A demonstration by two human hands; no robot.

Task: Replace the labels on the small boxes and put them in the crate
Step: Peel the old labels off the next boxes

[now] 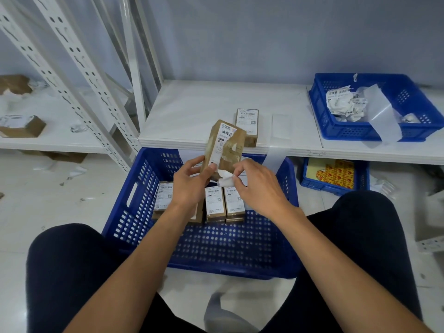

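In the middle of the frame both forearms reach forward from the lower corners and meet over the far side of the big blue crate [141, 207]. The left hand [189, 186] has its fingers curled round the lower end of a small brown box [224, 145], thumb on the near face, and holds it upright with a slight lean to the right. The right hand [259, 188] pinches a curled, peeled-off flap of the old label [225, 180] between thumb and forefinger, just below the box; its other fingers are loosely bent. A torn strip of that label still clings down the box's left face.

The held box stands in the air in front of the white shelf [204, 109], its top overlapping the shelf's front edge. Behind it on the shelf, close to that edge, lies another labelled box [247, 126]. A pale backing strip [276, 155] hangs over the edge down to the crate's far rim, just right of the hands.

Under the wrists, three labelled boxes [215, 203] lie in a row inside the crate; perforated floor shows between them and the near wall. The person's dark-clad knees [72, 260] flank the crate on both sides. At upper right a smaller blue crate [374, 133] holds crumpled labels.
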